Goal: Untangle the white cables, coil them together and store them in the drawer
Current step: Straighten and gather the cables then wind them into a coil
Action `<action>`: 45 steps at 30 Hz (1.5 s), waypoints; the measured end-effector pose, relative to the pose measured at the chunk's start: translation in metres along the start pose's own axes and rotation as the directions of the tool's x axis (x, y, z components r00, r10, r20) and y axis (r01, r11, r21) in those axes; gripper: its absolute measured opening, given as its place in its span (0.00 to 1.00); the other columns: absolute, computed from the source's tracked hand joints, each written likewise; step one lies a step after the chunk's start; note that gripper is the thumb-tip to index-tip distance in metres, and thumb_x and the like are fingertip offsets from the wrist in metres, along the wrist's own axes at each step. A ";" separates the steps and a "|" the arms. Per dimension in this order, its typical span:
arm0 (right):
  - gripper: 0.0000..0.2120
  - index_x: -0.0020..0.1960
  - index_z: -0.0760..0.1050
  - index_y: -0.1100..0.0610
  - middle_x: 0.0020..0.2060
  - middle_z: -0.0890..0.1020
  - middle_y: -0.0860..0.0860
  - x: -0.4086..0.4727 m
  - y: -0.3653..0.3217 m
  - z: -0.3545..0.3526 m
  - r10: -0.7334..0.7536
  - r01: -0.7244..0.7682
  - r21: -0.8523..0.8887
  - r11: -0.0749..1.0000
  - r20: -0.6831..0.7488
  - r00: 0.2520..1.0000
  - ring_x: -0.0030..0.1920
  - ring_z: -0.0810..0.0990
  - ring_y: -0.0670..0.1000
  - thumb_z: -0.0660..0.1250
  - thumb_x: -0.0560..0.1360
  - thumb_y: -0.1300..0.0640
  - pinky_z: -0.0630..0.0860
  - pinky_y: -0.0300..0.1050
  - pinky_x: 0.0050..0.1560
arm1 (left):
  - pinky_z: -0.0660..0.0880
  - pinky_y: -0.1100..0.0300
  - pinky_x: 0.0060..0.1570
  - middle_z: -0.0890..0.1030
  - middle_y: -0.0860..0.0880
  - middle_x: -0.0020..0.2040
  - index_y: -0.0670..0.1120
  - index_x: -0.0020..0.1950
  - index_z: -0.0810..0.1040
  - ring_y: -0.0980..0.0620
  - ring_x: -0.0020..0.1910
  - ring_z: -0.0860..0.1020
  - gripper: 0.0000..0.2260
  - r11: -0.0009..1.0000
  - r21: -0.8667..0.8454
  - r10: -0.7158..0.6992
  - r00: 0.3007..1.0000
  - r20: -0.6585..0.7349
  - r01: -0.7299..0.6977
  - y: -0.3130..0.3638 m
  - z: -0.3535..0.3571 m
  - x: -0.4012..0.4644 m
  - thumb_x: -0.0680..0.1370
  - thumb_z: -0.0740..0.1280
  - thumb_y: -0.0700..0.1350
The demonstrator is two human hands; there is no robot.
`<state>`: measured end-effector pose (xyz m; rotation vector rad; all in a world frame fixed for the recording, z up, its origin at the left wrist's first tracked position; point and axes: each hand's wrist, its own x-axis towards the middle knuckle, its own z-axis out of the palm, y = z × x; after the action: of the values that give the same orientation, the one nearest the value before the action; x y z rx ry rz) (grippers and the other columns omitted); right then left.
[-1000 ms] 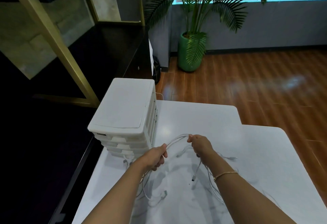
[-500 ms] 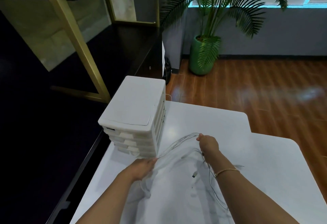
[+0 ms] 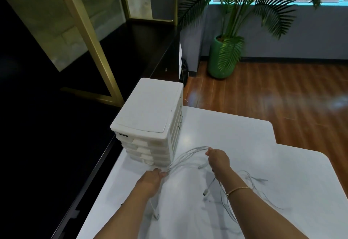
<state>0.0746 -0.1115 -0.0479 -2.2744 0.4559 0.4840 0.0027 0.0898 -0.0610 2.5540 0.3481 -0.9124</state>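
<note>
Both hands pinched the white cables (image 3: 185,156): left hand (image 3: 150,179) low by the drawer unit (image 3: 150,123), right hand (image 3: 218,158) higher, strands stretched between, tails trailing toward the tabletop's (image 3: 235,135) near edge.

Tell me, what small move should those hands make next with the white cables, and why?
Probably draw the left hand farther from the right hand, sliding along the white cables. Both hands pinch the same bundle, but loose ends still trail over the table behind the right wrist, so the strands aren't yet straight enough to coil. The drawer unit stays shut.
</note>
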 end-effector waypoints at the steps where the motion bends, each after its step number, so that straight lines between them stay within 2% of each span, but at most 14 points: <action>1: 0.17 0.62 0.75 0.64 0.60 0.78 0.61 0.000 0.001 0.002 0.025 -0.025 -0.003 1.000 0.015 1.000 0.38 0.74 0.50 0.54 0.81 0.56 0.71 0.39 0.41 | 0.67 0.58 0.64 0.67 0.46 0.71 0.48 0.74 0.61 0.47 0.68 0.68 0.17 1.000 -0.019 -0.006 0.999 -0.037 0.006 -0.003 0.005 0.005 0.84 0.49 0.44; 3: 0.20 0.60 0.76 0.65 0.58 0.79 0.61 0.002 0.000 0.001 0.031 -0.030 -0.034 0.999 0.009 0.999 0.44 0.74 0.56 0.50 0.82 0.55 0.71 0.44 0.53 | 0.66 0.57 0.62 0.67 0.45 0.70 0.45 0.73 0.61 0.47 0.68 0.68 0.18 1.000 0.009 -0.017 0.998 -0.062 0.018 -0.004 0.012 0.007 0.84 0.50 0.48; 7: 0.20 0.57 0.77 0.63 0.57 0.79 0.60 0.002 0.000 -0.004 0.042 -0.040 -0.042 0.998 0.033 0.999 0.46 0.74 0.56 0.49 0.83 0.55 0.68 0.43 0.52 | 0.72 0.56 0.52 0.75 0.41 0.58 0.39 0.63 0.72 0.44 0.57 0.75 0.21 0.968 0.227 -0.016 0.928 -0.372 0.107 0.016 0.023 0.000 0.78 0.65 0.52; 9: 0.20 0.57 0.77 0.62 0.57 0.79 0.60 0.001 -0.002 -0.006 0.023 -0.019 -0.070 0.997 0.062 0.998 0.46 0.73 0.55 0.49 0.83 0.56 0.69 0.44 0.55 | 0.69 0.55 0.58 0.71 0.42 0.63 0.41 0.66 0.67 0.45 0.62 0.70 0.17 0.960 0.227 -0.063 0.921 -0.383 0.161 0.041 0.026 -0.009 0.80 0.59 0.48; 15: 0.16 0.43 0.74 0.56 0.42 0.76 0.53 0.002 0.003 -0.009 -0.013 0.015 -0.025 1.000 0.059 0.998 0.31 0.69 0.48 0.50 0.82 0.55 0.66 0.42 0.37 | 0.68 0.58 0.57 0.72 0.46 0.62 0.44 0.64 0.66 0.48 0.61 0.72 0.12 0.981 0.151 0.177 0.860 -0.478 -0.118 0.105 0.011 -0.008 0.81 0.57 0.45; 18: 0.16 0.41 0.73 0.55 0.34 0.74 0.49 0.001 0.004 -0.012 -0.068 0.069 -0.013 0.998 0.074 0.995 0.29 0.66 0.45 0.51 0.82 0.54 0.66 0.42 0.38 | 0.68 0.60 0.56 0.73 0.48 0.62 0.45 0.66 0.68 0.50 0.60 0.72 0.13 0.950 0.053 0.295 0.830 -0.473 -0.308 0.116 -0.004 0.003 0.82 0.56 0.44; 20: 0.17 0.40 0.72 0.54 0.32 0.72 0.46 -0.002 0.004 -0.016 -0.099 0.100 -0.011 0.995 0.080 0.992 0.30 0.66 0.45 0.51 0.82 0.53 0.65 0.41 0.35 | 0.70 0.59 0.54 0.76 0.47 0.60 0.44 0.62 0.72 0.50 0.57 0.74 0.12 0.951 -0.131 0.181 0.851 -0.493 -0.279 0.124 -0.016 0.007 0.82 0.55 0.44; 24: 0.17 0.38 0.71 0.54 0.32 0.72 0.46 -0.005 0.007 -0.024 -0.123 0.122 0.010 0.992 0.084 0.989 0.29 0.67 0.45 0.52 0.82 0.53 0.64 0.38 0.33 | 0.72 0.57 0.57 0.79 0.44 0.59 0.40 0.63 0.74 0.45 0.57 0.77 0.21 0.884 -0.466 -0.041 0.989 -0.141 -0.030 0.136 -0.007 0.015 0.83 0.51 0.52; 27: 0.17 0.42 0.72 0.58 0.32 0.72 0.47 -0.010 0.008 -0.022 -0.128 0.136 -0.038 0.990 0.153 0.980 0.29 0.68 0.45 0.52 0.82 0.52 0.64 0.37 0.31 | 0.76 0.61 0.39 0.78 0.48 0.42 0.42 0.55 0.79 0.51 0.36 0.77 0.16 0.576 -0.807 -0.042 0.990 0.135 0.134 0.141 0.007 0.019 0.81 0.56 0.49; 31: 0.19 0.37 0.70 0.57 0.33 0.73 0.48 -0.020 0.009 -0.025 -0.166 0.182 -0.068 0.981 0.197 0.966 0.31 0.68 0.44 0.50 0.83 0.52 0.63 0.35 0.30 | 0.78 0.56 0.43 0.77 0.48 0.34 0.43 0.39 0.76 0.52 0.35 0.77 0.14 0.319 -0.926 0.004 0.977 0.214 0.201 0.143 0.003 0.016 0.82 0.58 0.44; 34: 0.18 0.49 0.75 0.60 0.40 0.74 0.51 -0.026 0.007 -0.028 -0.226 0.267 -0.122 0.956 0.271 0.936 0.32 0.66 0.42 0.48 0.83 0.55 0.62 0.33 0.31 | 0.79 0.52 0.46 0.75 0.49 0.28 0.41 0.40 0.77 0.54 0.29 0.74 0.13 0.181 -0.948 0.018 0.962 0.271 0.263 0.139 0.003 0.018 0.81 0.61 0.45; 38: 0.14 0.39 0.67 0.55 0.35 0.70 0.50 -0.030 0.007 -0.024 -0.197 0.245 -0.108 0.964 0.333 0.922 0.30 0.64 0.44 0.50 0.82 0.59 0.61 0.34 0.30 | 0.72 0.61 0.31 0.75 0.48 0.27 0.42 0.39 0.76 0.57 0.18 0.71 0.11 0.161 -0.958 -0.050 0.971 0.234 0.239 0.138 0.007 0.024 0.80 0.63 0.41; 40: 0.12 0.40 0.69 0.55 0.32 0.71 0.50 -0.032 0.009 -0.026 -0.157 0.133 0.090 0.987 0.365 0.918 0.28 0.66 0.45 0.53 0.81 0.59 0.63 0.35 0.28 | 0.69 0.59 0.31 0.78 0.47 0.32 0.42 0.40 0.75 0.54 0.22 0.73 0.11 0.185 -0.960 -0.056 0.977 0.204 0.211 0.139 0.006 0.025 0.81 0.61 0.42; 45: 0.20 0.44 0.76 0.60 0.25 0.68 0.50 -0.047 0.025 -0.039 -0.108 -0.025 0.278 0.960 0.451 0.886 0.22 0.68 0.47 0.52 0.82 0.49 0.68 0.39 0.26 | 0.72 0.53 0.51 0.80 0.48 0.40 0.42 0.46 0.72 0.52 0.38 0.79 0.10 0.146 -0.965 -0.029 0.976 0.214 0.216 0.139 0.003 0.028 0.83 0.55 0.42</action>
<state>0.0302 -0.1486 -0.0154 -1.8147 0.2117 0.8596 0.0724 -0.0322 -0.0411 1.1557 0.8062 -0.5463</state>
